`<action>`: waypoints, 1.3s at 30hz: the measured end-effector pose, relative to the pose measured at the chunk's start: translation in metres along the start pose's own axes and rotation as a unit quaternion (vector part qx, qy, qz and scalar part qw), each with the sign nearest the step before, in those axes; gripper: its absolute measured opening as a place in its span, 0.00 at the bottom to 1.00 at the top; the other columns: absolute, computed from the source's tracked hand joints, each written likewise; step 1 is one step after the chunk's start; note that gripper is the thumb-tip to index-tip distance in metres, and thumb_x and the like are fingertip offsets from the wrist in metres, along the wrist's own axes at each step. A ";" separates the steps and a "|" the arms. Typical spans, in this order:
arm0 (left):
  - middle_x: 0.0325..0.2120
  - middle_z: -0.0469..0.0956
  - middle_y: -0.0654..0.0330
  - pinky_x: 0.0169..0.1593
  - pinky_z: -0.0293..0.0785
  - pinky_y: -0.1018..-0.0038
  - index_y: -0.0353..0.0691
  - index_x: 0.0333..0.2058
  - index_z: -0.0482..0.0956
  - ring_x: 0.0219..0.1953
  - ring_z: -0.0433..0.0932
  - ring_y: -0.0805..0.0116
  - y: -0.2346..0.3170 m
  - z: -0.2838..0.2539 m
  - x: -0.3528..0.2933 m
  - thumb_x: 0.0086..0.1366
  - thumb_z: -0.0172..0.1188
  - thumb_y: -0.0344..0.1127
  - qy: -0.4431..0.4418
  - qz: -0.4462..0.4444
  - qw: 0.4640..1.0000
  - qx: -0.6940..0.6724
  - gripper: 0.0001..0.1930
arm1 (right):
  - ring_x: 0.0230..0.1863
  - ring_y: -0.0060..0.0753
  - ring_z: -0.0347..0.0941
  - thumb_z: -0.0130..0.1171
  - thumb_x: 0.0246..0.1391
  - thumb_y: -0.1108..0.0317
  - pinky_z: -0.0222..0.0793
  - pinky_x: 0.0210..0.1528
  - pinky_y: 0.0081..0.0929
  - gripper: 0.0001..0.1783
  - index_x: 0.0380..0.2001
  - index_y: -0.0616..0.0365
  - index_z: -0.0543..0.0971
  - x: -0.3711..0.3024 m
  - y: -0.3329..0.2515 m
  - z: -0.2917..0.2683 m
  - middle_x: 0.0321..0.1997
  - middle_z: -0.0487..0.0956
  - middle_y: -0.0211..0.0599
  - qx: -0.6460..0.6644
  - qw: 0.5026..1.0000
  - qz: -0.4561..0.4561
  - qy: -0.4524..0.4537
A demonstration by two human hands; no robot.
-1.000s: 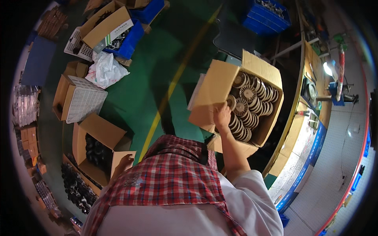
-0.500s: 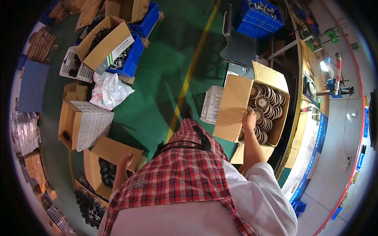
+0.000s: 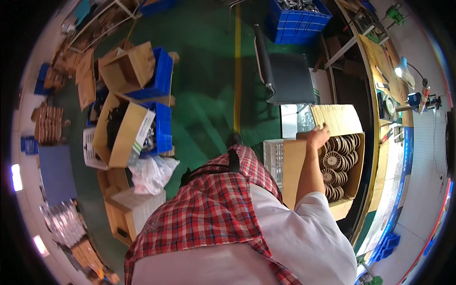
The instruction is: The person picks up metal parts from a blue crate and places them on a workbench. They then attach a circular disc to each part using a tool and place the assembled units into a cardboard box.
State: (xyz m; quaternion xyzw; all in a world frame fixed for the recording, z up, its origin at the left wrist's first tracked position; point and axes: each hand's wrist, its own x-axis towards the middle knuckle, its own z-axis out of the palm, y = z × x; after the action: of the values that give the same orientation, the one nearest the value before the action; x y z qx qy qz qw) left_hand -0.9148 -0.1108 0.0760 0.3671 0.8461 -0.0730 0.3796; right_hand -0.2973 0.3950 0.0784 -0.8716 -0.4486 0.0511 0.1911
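Note:
My right hand [image 3: 318, 136] is at the far left corner of an open cardboard box [image 3: 354, 189], its fingers curled over the edge where the left and far flaps meet. Inside the box lie many round, spoked, beige-brown discs [image 3: 331, 160], stacked in tilted rows. The far flap [image 3: 336, 117] is folded outward, and the left flap [image 3: 295, 166] hangs out beside my forearm. My left hand is out of the picture.
A black chair [image 3: 290, 78] stands beyond the box, and a white plastic crate [image 3: 273, 161] sits left of it. A workbench [image 3: 380, 66] with a lamp [image 3: 404, 73] runs along the right. Cartons [image 3: 124, 128], blue crates [image 3: 164, 71] and a white plastic bag [image 3: 153, 173] are on the left.
My right hand has moved from the box's left edge to its far left corner. My left hand has left the picture. The whole view has shifted, with the box now farther right.

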 end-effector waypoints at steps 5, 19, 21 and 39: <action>0.46 0.78 0.40 0.51 0.74 0.56 0.40 0.56 0.73 0.49 0.78 0.43 0.026 -0.214 0.086 0.66 0.55 0.44 0.095 0.007 0.995 -0.018 0.23 | 0.50 0.59 0.70 0.60 0.54 0.67 0.69 0.51 0.48 0.23 0.54 0.58 0.73 -0.023 -0.162 0.030 0.48 0.74 0.55 0.135 0.976 -0.171 -0.018; 0.46 0.78 0.38 0.50 0.74 0.57 0.36 0.55 0.74 0.49 0.78 0.43 0.125 -0.379 0.455 0.65 0.56 0.43 -0.015 0.092 0.995 0.045 0.24 | 0.53 0.55 0.74 0.67 0.51 0.50 0.73 0.53 0.49 0.35 0.58 0.51 0.67 0.054 -0.367 0.182 0.50 0.77 0.48 -0.047 0.982 -0.029 -0.178; 0.45 0.78 0.38 0.50 0.74 0.57 0.35 0.55 0.74 0.49 0.78 0.43 0.154 -0.404 0.508 0.64 0.56 0.42 -0.020 0.117 0.992 0.052 0.24 | 0.54 0.53 0.75 0.66 0.52 0.52 0.73 0.52 0.49 0.30 0.55 0.50 0.70 0.055 -0.379 0.174 0.49 0.78 0.47 -0.053 0.982 0.006 -0.179; 0.48 0.79 0.43 0.54 0.73 0.62 0.37 0.57 0.73 0.51 0.78 0.47 0.709 -0.615 0.731 0.65 0.58 0.41 -0.107 0.359 0.904 0.205 0.24 | 0.52 0.45 0.71 0.50 0.55 0.76 0.67 0.54 0.41 0.25 0.55 0.43 0.74 0.051 -0.417 0.137 0.49 0.75 0.38 -0.086 0.970 0.110 -0.199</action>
State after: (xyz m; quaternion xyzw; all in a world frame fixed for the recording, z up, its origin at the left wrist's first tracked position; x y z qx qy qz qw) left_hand -1.1204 1.0599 0.1085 0.7060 0.5775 -0.1425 0.3845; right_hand -0.6212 0.6940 0.1143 -0.9009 -0.3819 0.2058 0.0154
